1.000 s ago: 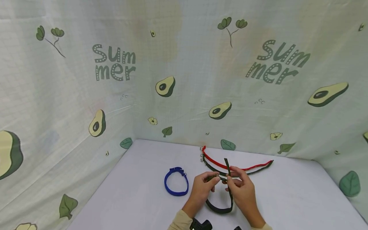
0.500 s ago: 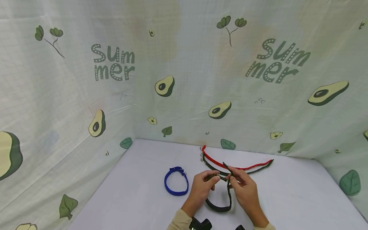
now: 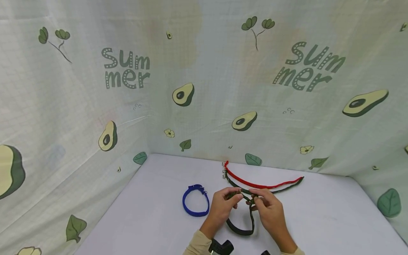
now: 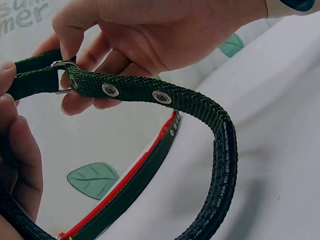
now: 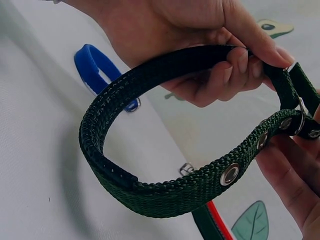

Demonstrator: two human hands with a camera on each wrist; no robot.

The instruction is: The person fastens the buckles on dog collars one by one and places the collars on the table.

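A dark green webbing collar (image 3: 240, 232) with metal eyelets forms a loop between the two hands. My left hand (image 3: 220, 207) pinches its buckle end, and my right hand (image 3: 271, 214) pinches the strap close beside the buckle. In the left wrist view, the strap passes through a metal buckle frame (image 4: 61, 64), with the fingers of the right hand (image 4: 145, 35) behind it. The right wrist view shows the collar's padded dark lining (image 5: 112, 92) and the left hand (image 5: 200, 30) around its far side; fingertips of the right hand (image 5: 290, 180) support the eyelet strap from below.
A blue collar (image 3: 196, 214), buckled into a ring, lies on the white table (image 3: 153, 212) to the left. Behind the hands, a red collar (image 3: 255, 185) and another dark green collar (image 3: 290, 188) lie stretched out together. A printed cloth (image 3: 204, 106) hangs behind the table.
The strap end that stood up above the right hand has tipped left and down, out of sight among the fingers. The right hand's fingers have come nearer the left hand; the loop looks narrower.
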